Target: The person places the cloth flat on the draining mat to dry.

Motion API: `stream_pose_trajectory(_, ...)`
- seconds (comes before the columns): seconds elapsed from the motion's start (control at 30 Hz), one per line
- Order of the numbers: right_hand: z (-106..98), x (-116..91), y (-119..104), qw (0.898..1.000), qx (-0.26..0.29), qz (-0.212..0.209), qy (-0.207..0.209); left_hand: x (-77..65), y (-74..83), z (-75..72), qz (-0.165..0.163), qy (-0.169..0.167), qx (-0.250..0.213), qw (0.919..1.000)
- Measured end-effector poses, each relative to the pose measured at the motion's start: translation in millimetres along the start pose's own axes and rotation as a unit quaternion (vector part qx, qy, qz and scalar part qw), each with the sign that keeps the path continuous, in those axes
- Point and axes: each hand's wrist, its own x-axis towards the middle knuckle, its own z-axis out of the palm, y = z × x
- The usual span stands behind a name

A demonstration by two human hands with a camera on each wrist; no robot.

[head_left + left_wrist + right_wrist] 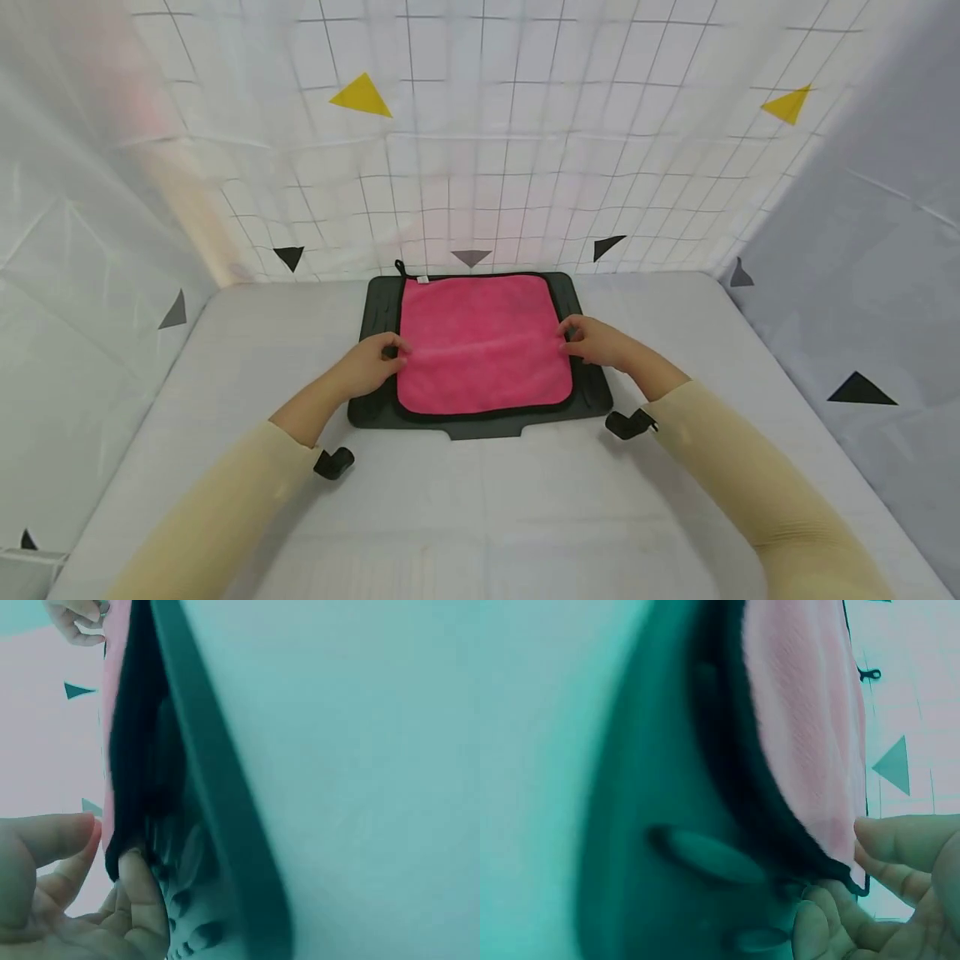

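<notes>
1. Sheet: white, marked with a dark grid, hanging behind the bench.
2. Bench: pale covered surface, reaching from the sheet toward me.
3. Sleeves: beige, one on each of my forearms, entering from the near corners.
4. Tray: dark, lying on the bench near the sheet, with a tab at its near edge.
5. Cloth: pink with a black border, spread flat over the tray, whose sides show beyond it; a faint crease crosses the cloth from side to side.
6. My left hand: pinches the cloth's left edge. My right hand: pinches its right edge, thumb above.
7. Yellow triangles: two, high on the sheet, well apart.
8. Black devices: one beside each sleeve's cuff.
9. Loop: black, at the cloth's far left corner.
10. Label: white, on the far edge, just beside the loop.
</notes>
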Motion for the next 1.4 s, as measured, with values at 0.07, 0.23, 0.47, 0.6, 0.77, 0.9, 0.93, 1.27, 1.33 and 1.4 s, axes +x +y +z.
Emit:
stream_pose_trajectory(0.07,4,-6,0,1.0,-0.003,-0.013,-0.003,-4.8,-0.5,3.7,0.001,0.002,0.009,1.0)
stream_pose_trajectory(0.23,13,-19,6,0.999,-0.007,-0.034,0.003,-18.5,0.8,13.2,0.01,-0.001,0.04,0.9991)
stream_pose_trajectory(0.47,21,-34,11,0.999,-0.015,-0.051,0.013,-34.5,4.2,19.9,-0.001,-0.002,0.039,0.9993)
stream_pose_trajectory(0.6,21,-37,13,0.998,-0.027,-0.062,0.012,-37.3,2.9,20.0,-0.001,0.002,0.052,0.9986)
stream_pose_trajectory(0.77,18,-41,16,0.998,-0.033,-0.061,-0.01,-37.4,2.0,21.7,-0.001,0.002,0.06,0.9982)
stream_pose_trajectory(0.9,19,-42,16,0.997,-0.05,-0.057,-0.017,-37.2,5.2,22.8,-0.003,0.0,0.079,0.9968)
stream_pose_trajectory(0.93,19,-42,15,0.997,-0.055,-0.055,-0.016,-37.2,6.2,23.0,-0.004,0.0,0.086,0.9963)
stream_pose_trajectory(1.27,25,-44,6,0.987,-0.149,-0.057,0.014,-40.8,9.7,28.1,0.002,0.017,0.147,0.989)
stream_pose_trajectory(1.33,25,-46,6,0.985,-0.161,-0.062,0.023,-42.9,9.3,28.3,0.004,0.021,0.146,0.9891)
stream_pose_trajectory(1.4,23,-47,5,0.982,-0.172,-0.071,0.039,-44.2,8.8,28.2,0.004,0.029,0.151,0.9881)
